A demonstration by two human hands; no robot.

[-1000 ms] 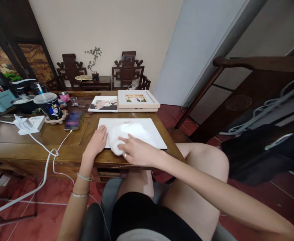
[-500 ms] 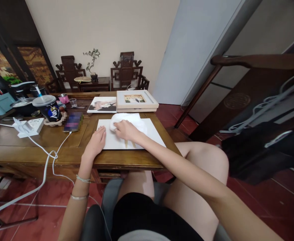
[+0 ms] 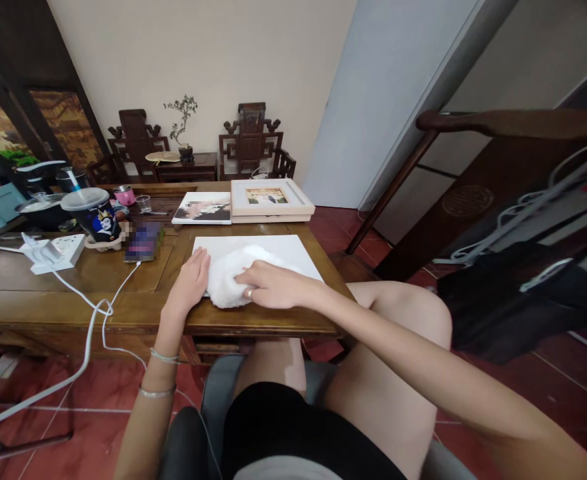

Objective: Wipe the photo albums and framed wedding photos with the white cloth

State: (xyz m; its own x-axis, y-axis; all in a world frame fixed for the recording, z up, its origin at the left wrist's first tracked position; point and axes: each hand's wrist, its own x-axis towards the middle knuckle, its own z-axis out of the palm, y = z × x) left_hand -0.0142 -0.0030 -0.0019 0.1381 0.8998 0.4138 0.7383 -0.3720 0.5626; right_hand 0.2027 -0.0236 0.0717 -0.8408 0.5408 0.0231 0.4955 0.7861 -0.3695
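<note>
Flat on the wooden table lies a white rectangular board [image 3: 298, 250]. A fluffy white cloth [image 3: 226, 283] is bunched on its front left part, reaching down to the front edge. My right hand [image 3: 273, 283], with a ring on one finger, is closed on the cloth and presses it against the board. Along the board's left edge rests my left hand [image 3: 193, 277], fingers stretched out and touching the edge, holding nothing. Most of the board's front half is hidden beneath the cloth and my right forearm.
Behind the board are a photo print [image 3: 204, 207] and a framed picture [image 3: 273, 200]. To the left stand a lidded cup [image 3: 98, 217], a phone [image 3: 144, 242] on a charging cable and a power strip [image 3: 63, 252]. A wooden chair [image 3: 473, 180] stands at right.
My right hand has drawn the cloth from the back of the board toward its front edge. My left hand has stayed at the left edge.
</note>
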